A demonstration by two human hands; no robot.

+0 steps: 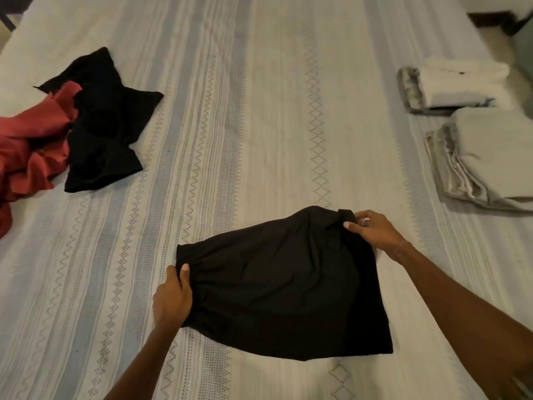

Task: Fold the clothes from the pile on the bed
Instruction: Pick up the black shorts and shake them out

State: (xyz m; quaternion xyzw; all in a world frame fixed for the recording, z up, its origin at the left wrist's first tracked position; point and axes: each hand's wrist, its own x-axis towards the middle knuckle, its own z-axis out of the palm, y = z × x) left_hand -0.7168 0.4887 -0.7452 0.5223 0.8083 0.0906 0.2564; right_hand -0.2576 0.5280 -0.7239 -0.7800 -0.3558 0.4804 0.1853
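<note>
A: Head view: where is the black garment (pixel 282 287) found?
B: Flat on the striped bed (pixel 259 111), near its front edge. Its gathered end is pinched by the left hand (pixel 172 298); its far corner is pinched by the right hand (pixel 375 230).
A: And the pile (pixel 72 134)?
B: Far left, red and black.

**Bare forearms, one thin bracelet**

Both arms are bare from the lower frame edge to the hands, with no sleeves showing. The right hand (pixel 375 230) has a thin beaded bracelet (pixel 400 246) at its wrist. The left hand (pixel 172 298) wears nothing at its wrist. Fingernails on both are short and pale.
</note>
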